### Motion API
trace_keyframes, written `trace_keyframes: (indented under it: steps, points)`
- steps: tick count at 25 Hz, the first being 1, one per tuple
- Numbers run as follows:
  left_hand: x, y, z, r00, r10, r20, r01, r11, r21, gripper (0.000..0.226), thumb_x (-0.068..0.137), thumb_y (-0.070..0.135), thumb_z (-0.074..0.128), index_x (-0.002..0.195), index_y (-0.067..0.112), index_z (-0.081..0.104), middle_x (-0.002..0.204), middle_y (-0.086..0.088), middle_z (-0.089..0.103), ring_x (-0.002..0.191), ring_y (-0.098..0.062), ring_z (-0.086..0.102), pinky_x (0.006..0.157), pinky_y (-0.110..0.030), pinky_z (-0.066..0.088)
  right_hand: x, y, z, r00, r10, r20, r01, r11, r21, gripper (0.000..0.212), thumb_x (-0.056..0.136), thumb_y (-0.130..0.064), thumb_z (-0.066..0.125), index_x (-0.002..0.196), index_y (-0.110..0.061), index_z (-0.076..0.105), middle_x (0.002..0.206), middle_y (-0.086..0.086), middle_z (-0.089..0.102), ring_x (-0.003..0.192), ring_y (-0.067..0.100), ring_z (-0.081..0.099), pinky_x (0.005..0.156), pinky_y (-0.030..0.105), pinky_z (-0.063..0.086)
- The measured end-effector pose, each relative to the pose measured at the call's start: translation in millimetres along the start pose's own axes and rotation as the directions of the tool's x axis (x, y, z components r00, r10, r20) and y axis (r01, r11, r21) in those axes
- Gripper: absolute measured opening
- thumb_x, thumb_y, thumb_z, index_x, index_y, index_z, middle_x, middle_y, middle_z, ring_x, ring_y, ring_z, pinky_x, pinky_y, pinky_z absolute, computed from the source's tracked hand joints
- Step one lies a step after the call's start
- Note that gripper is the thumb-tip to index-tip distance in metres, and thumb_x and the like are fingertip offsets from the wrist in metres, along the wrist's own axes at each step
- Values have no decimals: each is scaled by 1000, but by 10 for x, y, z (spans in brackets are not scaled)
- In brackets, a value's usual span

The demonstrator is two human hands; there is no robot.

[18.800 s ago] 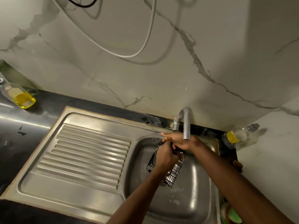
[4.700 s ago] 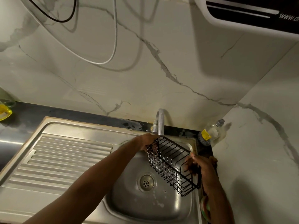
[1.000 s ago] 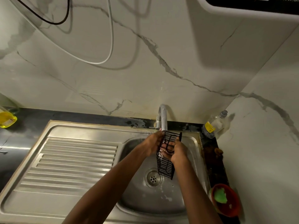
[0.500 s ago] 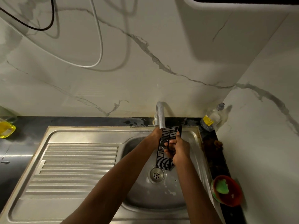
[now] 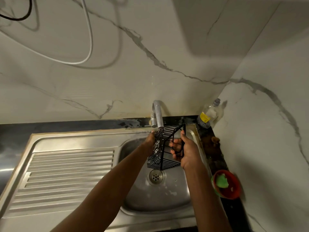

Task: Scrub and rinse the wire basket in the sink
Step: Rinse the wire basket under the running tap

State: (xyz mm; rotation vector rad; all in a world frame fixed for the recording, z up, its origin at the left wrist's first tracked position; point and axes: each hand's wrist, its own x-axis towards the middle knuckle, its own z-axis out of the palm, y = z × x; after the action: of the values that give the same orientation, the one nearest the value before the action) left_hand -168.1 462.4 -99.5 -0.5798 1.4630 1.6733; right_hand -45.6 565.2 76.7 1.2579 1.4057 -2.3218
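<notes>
Black rectangular wire basket [image 5: 164, 149] held over round steel sink bowl [image 5: 167, 196], under curved chrome tap [image 5: 158, 114] at 12 o'clock; left hand [image 5: 150, 139] clasping at 9, right hand [image 5: 184, 152] gripping at 3.

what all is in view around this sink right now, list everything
black wire basket: one, black, held over the basin under the tap
curved metal tap: one, silver, behind the basin
stainless steel sink: one, silver, ribbed drainer left, basin with drain right
clear plastic bottle: one, clear with yellow label, back right corner
red bowl: one, red, right counter, holding something green
white cable: one, white, on wall
black cable: one, black, top left
left hand: on basket's left side
right hand: gripping basket's right side
</notes>
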Motion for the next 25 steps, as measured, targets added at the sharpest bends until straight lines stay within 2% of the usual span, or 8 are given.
trace_keyframes:
  steps: [4,7,10,15,19,22,23,25]
  points:
    - [-537,290,71,999,35,-16,-35,999,10,60,107,48,35,115,-3,65,79,-11,70,67,-26,68,61,-31,56,102,47,94,1000,-2,-23,3,1000,14,52,99,-57,48,72,-14,57,60,6,66,40,17,51,42,18,39]
    - [-839,560,180,996,-39,83,31,995,94,51,104,49,35,86,11,63,60,-5,63,47,-20,60,50,-25,50,239,132,262,997,8,-73,-5,999,34,53,100,-58,46,73,-14,57,62,6,66,45,19,52,44,20,40]
    - [-1042,757,208,994,-30,106,7,978,209,63,108,44,33,61,12,61,47,-3,54,37,-16,49,44,-21,41,399,159,362,993,25,-118,-17,998,65,53,101,-57,43,74,-14,54,63,7,65,49,21,52,43,19,40]
    - [-1181,861,223,997,8,74,-32,946,323,54,110,51,38,78,10,53,53,-5,56,44,-19,54,38,-21,44,471,150,442,987,75,-141,-48,982,185,47,105,-51,36,82,-13,52,71,8,63,56,23,56,51,24,39]
    - [-1119,796,195,988,109,106,-133,956,260,8,110,18,46,107,19,53,78,-10,60,63,-17,55,61,-29,49,562,127,486,978,112,-178,-35,921,389,48,104,-52,32,90,-12,54,85,12,69,76,29,67,57,25,44]
    - [-1051,732,145,993,61,100,-85,964,252,6,109,11,40,110,14,45,75,-6,60,62,-15,53,54,-26,49,582,136,563,971,99,-215,8,894,449,56,102,-58,33,89,-10,59,85,11,69,75,26,66,53,22,45]
    - [-1038,735,140,993,67,97,-88,968,235,7,111,18,41,108,14,46,70,-4,59,58,-14,52,50,-25,48,569,136,586,970,84,-227,23,902,432,56,102,-59,35,88,-11,60,81,9,68,67,24,63,50,21,43]
    - [-1055,764,163,995,62,84,-78,974,211,32,110,40,46,99,11,53,65,-2,56,51,-14,50,46,-25,48,522,117,603,969,71,-235,32,911,410,53,102,-57,37,89,-12,59,76,9,66,54,22,56,45,20,37]
